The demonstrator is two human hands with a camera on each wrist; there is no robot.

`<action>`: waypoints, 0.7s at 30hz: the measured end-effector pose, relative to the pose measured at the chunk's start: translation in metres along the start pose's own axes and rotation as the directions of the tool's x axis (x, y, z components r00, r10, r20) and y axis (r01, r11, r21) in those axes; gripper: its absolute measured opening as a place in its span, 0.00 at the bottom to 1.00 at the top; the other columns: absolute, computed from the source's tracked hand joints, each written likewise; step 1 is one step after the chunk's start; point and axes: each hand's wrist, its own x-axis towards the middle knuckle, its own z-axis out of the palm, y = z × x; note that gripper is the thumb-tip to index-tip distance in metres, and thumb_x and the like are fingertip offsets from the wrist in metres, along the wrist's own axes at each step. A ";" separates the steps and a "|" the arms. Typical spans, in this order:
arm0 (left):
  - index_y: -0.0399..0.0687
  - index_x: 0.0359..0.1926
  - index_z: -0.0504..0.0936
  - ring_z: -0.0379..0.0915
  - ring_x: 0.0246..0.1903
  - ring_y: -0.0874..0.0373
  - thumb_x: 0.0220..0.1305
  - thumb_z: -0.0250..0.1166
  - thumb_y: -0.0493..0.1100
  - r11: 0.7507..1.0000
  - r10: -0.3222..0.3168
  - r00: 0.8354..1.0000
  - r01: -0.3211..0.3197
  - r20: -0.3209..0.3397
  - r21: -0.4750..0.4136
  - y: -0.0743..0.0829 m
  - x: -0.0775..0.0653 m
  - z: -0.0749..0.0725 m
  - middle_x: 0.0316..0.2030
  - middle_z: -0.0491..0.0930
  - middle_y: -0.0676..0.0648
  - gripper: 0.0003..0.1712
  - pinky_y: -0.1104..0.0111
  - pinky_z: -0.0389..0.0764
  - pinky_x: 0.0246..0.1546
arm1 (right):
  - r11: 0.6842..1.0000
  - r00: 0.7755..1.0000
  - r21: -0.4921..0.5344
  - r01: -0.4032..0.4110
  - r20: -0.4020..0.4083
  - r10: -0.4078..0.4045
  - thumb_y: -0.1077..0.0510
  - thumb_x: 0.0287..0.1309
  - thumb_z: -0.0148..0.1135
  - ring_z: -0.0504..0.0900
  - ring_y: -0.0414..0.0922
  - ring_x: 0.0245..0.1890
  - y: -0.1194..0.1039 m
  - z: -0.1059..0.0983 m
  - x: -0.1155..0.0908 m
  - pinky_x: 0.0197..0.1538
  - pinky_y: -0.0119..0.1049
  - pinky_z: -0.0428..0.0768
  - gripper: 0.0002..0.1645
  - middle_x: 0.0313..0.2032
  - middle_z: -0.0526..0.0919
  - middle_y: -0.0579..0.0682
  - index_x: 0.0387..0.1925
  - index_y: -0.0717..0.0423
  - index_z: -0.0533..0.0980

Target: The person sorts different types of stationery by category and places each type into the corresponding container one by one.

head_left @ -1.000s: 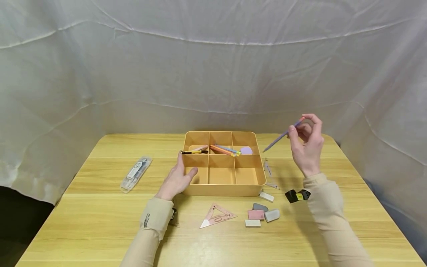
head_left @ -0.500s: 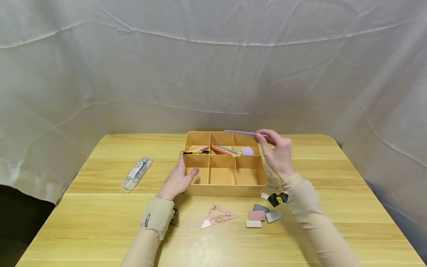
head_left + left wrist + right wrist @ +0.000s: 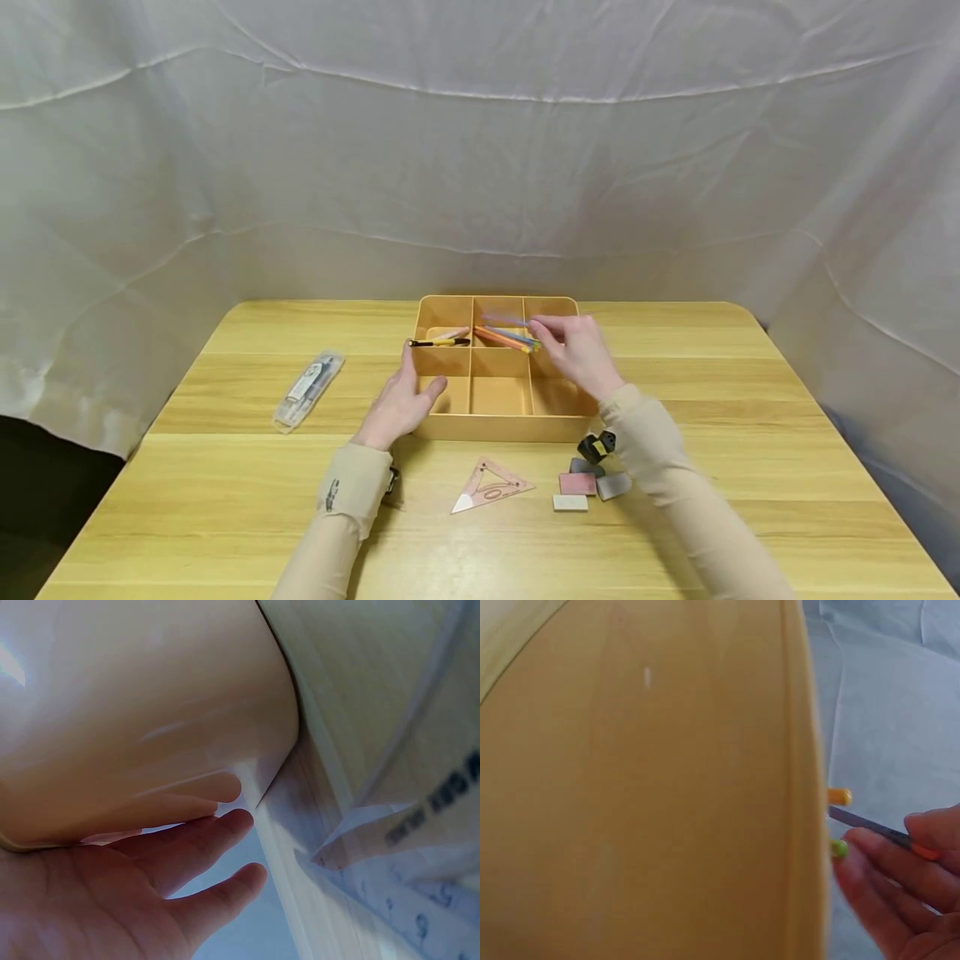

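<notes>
A tan divided storage box [image 3: 504, 428] stands mid-table. My left hand [image 3: 396, 408] holds its left side, the thumb over the rim and the fingers along the outer wall [image 3: 150, 735]. Over the back compartments, my right hand [image 3: 577, 350] pinches a slim purple pencil [image 3: 510, 320], whose orange-red end [image 3: 924, 852] shows in the right wrist view. Below that pencil, several coloured pencils [image 3: 502, 338] lean in the back middle compartment. A black-and-yellow pen [image 3: 440, 342] lies across the back left compartment. My right hand hides much of the back right compartment.
A pink set square [image 3: 491, 486] lies in front of the box. To its right are a pink eraser [image 3: 577, 484], a white eraser [image 3: 570, 503] and grey ones [image 3: 613, 486]. A clear pen case [image 3: 308, 390] lies left. Clear rulers [image 3: 405, 900] lie by the left wrist.
My right hand has moved left from beyond the box's right side, bringing the purple pencil down over the back compartments. My left hand has stayed on the box.
</notes>
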 end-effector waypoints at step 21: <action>0.33 0.77 0.26 0.41 0.76 0.28 0.79 0.35 0.63 0.999 0.004 0.999 -0.002 0.050 -0.051 -0.046 0.003 -0.059 0.78 0.38 0.26 0.49 0.38 0.44 0.77 | 0.937 0.941 -0.118 -0.329 0.040 0.335 0.58 0.70 0.55 0.63 0.64 0.61 0.028 0.015 -0.054 0.63 0.59 0.69 0.37 0.60 0.66 0.71 0.73 0.71 0.58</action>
